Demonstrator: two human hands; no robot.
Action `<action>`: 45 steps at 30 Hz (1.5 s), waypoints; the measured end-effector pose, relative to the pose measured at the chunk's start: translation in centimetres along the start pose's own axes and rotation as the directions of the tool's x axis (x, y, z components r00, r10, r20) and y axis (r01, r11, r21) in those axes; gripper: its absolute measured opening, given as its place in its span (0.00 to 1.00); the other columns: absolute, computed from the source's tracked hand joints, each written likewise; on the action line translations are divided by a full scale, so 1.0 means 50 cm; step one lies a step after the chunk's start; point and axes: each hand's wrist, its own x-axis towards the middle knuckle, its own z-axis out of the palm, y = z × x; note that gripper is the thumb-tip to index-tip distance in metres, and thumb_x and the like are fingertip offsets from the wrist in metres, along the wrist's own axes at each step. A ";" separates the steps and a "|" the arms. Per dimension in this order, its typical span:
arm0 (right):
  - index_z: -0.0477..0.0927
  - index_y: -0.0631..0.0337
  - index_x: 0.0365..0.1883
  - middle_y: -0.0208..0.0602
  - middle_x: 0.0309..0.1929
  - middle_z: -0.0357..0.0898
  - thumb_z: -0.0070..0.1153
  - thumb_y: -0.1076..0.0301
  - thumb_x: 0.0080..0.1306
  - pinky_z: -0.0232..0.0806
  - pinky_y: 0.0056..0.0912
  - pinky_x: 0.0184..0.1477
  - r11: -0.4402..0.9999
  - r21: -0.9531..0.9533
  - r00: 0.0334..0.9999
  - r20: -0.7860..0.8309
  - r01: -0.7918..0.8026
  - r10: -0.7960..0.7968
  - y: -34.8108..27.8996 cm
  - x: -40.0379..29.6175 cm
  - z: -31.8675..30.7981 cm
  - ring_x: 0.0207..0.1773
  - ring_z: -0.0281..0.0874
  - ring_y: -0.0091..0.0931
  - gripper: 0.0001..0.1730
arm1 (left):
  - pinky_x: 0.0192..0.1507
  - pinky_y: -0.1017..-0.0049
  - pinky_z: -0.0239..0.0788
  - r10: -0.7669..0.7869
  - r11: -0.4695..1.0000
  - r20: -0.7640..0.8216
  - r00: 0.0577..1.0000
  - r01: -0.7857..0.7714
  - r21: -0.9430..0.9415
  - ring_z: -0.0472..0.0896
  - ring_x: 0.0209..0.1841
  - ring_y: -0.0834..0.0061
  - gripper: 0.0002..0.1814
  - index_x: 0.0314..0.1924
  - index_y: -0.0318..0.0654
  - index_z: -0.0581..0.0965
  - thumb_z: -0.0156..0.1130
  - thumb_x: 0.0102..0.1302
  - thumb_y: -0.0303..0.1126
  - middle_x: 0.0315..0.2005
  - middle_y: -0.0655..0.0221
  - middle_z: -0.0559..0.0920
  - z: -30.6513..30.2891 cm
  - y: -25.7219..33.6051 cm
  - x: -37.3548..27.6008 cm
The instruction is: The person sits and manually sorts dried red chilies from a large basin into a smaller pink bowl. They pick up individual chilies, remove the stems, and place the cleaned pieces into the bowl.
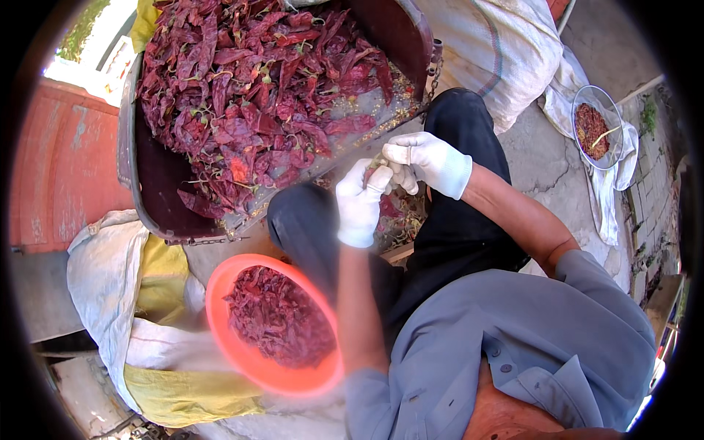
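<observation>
Both hands wear white work gloves and meet above my knees. My left hand (360, 203) grips a dried red chili pepper (369, 175), mostly hidden by the fingers, with its greenish stem end showing. Fingers and thumb of my right hand (426, 162) pinch at that stem end, close against the left thumb. Just beyond my knees, a heap of dried red chili peppers (258, 93) lies in a dark, curved-walled container (404, 33). Left of my left forearm stands an orange plastic basin (220, 308), holding more dark red chilies (280, 319).
Pale seeds (379, 129) lie scattered along the container's near edge. A stuffed white woven sack (511, 49) leans at its right. Farther right, a round bowl (616, 118) holds reddish bits. White and yellow woven sacks (107, 275) lie at left, below a red metal panel (66, 165).
</observation>
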 end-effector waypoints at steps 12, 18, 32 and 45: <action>0.78 0.52 0.26 0.32 0.27 0.79 0.59 0.58 0.64 0.69 0.36 0.30 -0.146 -0.910 0.640 0.380 0.388 -0.668 -0.014 -0.013 0.021 0.28 0.79 0.34 0.11 | 0.33 0.79 0.68 -0.167 0.984 -0.017 0.986 0.168 0.067 0.78 0.27 0.81 0.14 0.40 0.33 0.78 0.66 0.69 0.39 0.27 0.72 0.81 -0.014 0.011 -0.008; 0.79 0.57 0.31 0.31 0.27 0.79 0.58 0.58 0.69 0.70 0.31 0.32 0.447 -0.831 0.874 0.092 0.331 -0.477 0.007 -0.005 -0.006 0.29 0.79 0.28 0.12 | 0.32 0.79 0.67 0.004 0.947 -0.084 0.996 0.023 0.320 0.76 0.26 0.82 0.13 0.40 0.34 0.80 0.65 0.69 0.38 0.25 0.73 0.81 0.007 0.011 -0.015; 0.83 0.64 0.51 0.28 0.34 0.82 0.57 0.71 0.72 0.67 0.18 0.32 0.947 -0.193 0.961 -0.051 0.256 -0.270 -0.009 -0.045 0.051 0.29 0.72 0.14 0.12 | 0.28 0.74 0.73 -0.064 0.812 0.384 0.921 0.272 -0.517 0.71 0.21 0.81 0.25 0.39 0.30 0.76 0.64 0.68 0.51 0.19 0.74 0.71 -0.017 0.000 -0.016; 0.80 0.65 0.39 0.34 0.33 0.82 0.54 0.70 0.70 0.71 0.28 0.41 0.858 -0.473 0.938 -0.161 0.200 -0.307 -0.024 -0.046 0.071 0.36 0.78 0.21 0.07 | 0.25 0.76 0.69 -0.197 0.957 0.217 0.956 0.236 -0.168 0.75 0.21 0.78 0.19 0.37 0.32 0.78 0.67 0.67 0.45 0.21 0.72 0.77 -0.011 0.014 -0.024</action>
